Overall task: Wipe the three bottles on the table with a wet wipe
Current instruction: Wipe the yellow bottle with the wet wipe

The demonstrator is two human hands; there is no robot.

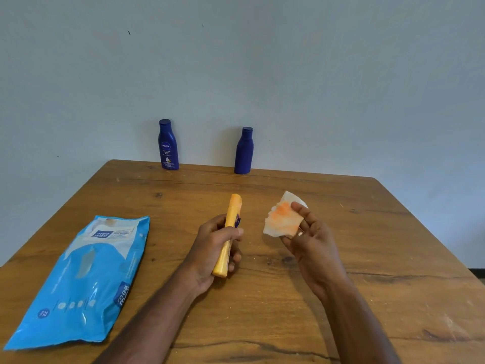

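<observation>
1. I see the brown wooden table (341, 258), blue wet-wipe pack (78, 279) lying left.
2. Two dark blue plastic bottles (168, 145) (244, 151) stand upright at the far edge.
3. Left hand (210, 254) grips the slim yellow-orange bottle (227, 235) above the table, long axis pointing away.
4. Right hand (312, 240) pinches the orange-stained white wipe (282, 219), just beside it.

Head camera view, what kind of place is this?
Probably a plain room at home, though that is uncertain: a worn wooden table pushed against a bare pale wall, with Nivea lotion bottles and a wet wipes pack on it.
</observation>
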